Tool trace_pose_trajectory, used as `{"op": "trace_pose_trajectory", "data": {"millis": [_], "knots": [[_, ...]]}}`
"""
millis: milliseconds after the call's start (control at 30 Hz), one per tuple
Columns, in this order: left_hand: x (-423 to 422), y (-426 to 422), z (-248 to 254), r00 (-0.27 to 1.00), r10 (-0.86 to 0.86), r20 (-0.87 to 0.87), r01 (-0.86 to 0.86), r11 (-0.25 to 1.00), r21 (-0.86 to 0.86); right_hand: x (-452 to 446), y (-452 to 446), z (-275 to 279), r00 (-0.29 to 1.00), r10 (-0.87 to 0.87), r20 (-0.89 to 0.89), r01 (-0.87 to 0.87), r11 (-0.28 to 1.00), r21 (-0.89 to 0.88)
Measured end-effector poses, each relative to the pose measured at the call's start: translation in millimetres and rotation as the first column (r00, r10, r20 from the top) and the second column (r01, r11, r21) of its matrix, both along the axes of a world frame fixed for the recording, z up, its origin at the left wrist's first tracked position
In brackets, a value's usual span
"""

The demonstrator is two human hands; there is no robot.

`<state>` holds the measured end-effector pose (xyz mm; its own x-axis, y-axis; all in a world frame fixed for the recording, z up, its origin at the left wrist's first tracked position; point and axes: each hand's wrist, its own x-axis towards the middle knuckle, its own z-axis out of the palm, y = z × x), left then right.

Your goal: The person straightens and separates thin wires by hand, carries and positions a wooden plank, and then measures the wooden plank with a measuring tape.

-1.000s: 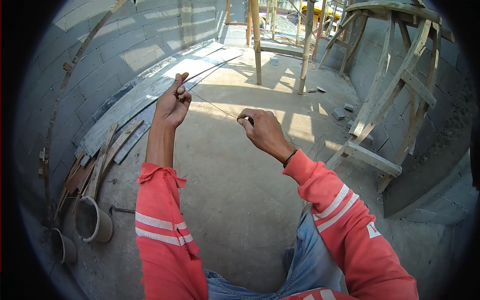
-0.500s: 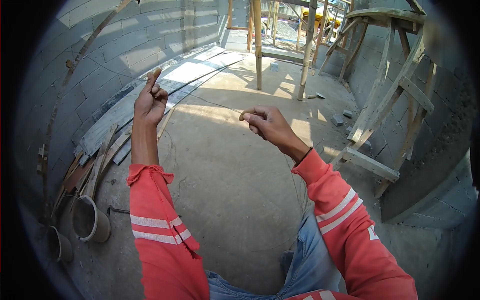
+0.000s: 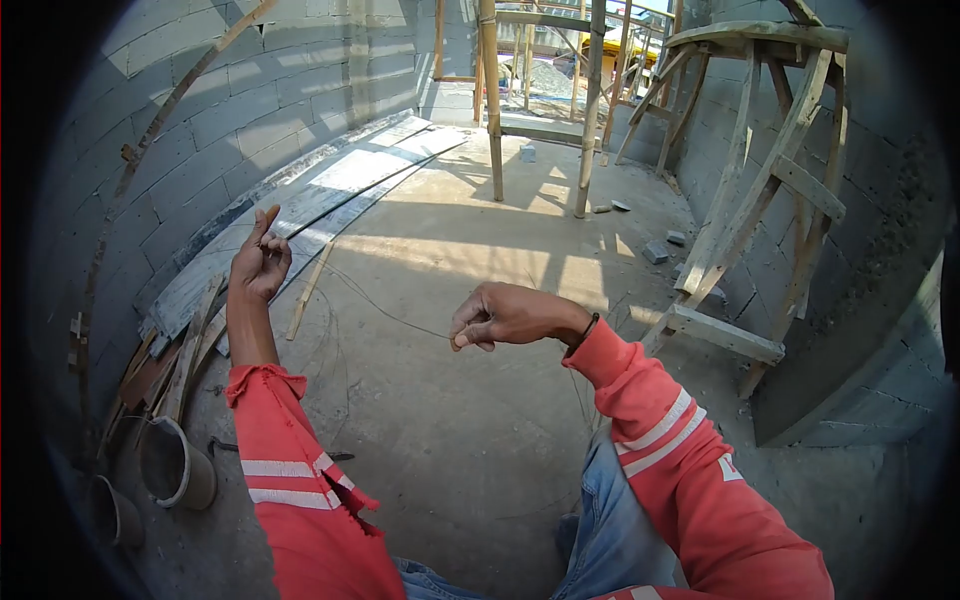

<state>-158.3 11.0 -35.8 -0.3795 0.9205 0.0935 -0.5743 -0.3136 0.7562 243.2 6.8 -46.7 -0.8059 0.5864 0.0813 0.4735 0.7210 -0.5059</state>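
Observation:
A thin dark wire runs in a slack curve between my two hands. My left hand is raised at the left, palm toward me, its fingers curled round the wire. Lower and nearer the middle, my right hand pinches the wire between thumb and fingertips. More thin strands hang below, in front of the concrete floor; where they end is hard to make out.
Pale sheets lie along the left block wall, with wood scraps and two buckets nearer. A wooden frame stands right, bamboo posts ahead. Block pieces lie near the frame.
My left hand has moved left and down. My right hand has dropped lower and turned, still pinching the wire. The wire between them spans a wider gap.

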Motion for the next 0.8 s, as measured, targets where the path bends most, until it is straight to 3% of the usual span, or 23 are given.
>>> {"op": "trace_pose_trajectory", "data": {"millis": [67,133,200,233,267,300,333,367,400,467,533,600,667,733,767,800], "knots": [[-6,4,-8,0.976,-0.171,0.135,0.164,0.985,0.061,5,-9,21,0.953,0.248,-0.172,-0.294,0.889,-0.351],[3,-1,-3,0.971,-0.192,0.144,0.179,0.979,0.093,14,0,23,0.879,0.182,-0.441,-0.404,0.777,-0.482],[9,-3,4,0.966,-0.208,0.156,0.189,0.973,0.128,20,14,18,0.671,-0.086,-0.736,-0.535,0.631,-0.561],[12,-4,8,0.952,-0.231,0.201,0.191,0.962,0.197,20,22,15,0.563,-0.199,-0.802,-0.568,0.612,-0.550],[14,-4,12,0.936,-0.254,0.245,0.188,0.946,0.265,20,27,11,0.565,-0.196,-0.802,-0.566,0.615,-0.549],[15,-4,15,0.935,-0.255,0.247,0.186,0.945,0.270,19,27,9,0.659,-0.317,-0.682,-0.253,0.760,-0.598],[14,-4,19,0.917,-0.295,0.268,0.206,0.926,0.316,17,29,4,0.691,-0.461,-0.556,0.088,0.818,-0.568],[14,-4,22,0.898,-0.334,0.286,0.221,0.906,0.362,12,37,-14,0.805,-0.337,-0.488,0.276,0.941,-0.196],[14,-1,23,0.900,-0.324,0.291,0.209,0.908,0.364,7,43,-29,0.897,-0.213,-0.387,0.295,0.941,0.165],[9,3,19,0.842,-0.439,0.313,0.297,0.863,0.409,-1,17,-20,0.996,-0.080,-0.029,0.074,0.985,-0.155],[9,1,15,0.850,-0.442,0.288,0.298,0.853,0.429,-9,-6,-2,0.966,0.257,-0.011,-0.242,0.897,-0.371],[1,3,9,0.821,-0.500,0.277,0.342,0.818,0.463,-5,-23,27,0.944,0.293,-0.148,-0.322,0.739,-0.591],[-7,2,6,0.830,-0.474,0.293,0.303,0.826,0.476,10,-5,17,0.791,0.077,-0.607,-0.538,0.559,-0.631],[-11,-1,7,0.849,-0.427,0.310,0.247,0.841,0.481,11,4,24,0.604,-0.287,-0.744,-0.508,0.581,-0.636],[-12,-3,9,0.849,-0.425,0.315,0.238,0.838,0.490,9,11,20,0.611,-0.285,-0.738,-0.512,0.568,-0.644],[-10,-6,11,0.850,-0.417,0.322,0.229,0.843,0.486,8,21,11,0.690,-0.383,-0.614,-0.110,0.783,-0.612]]}}
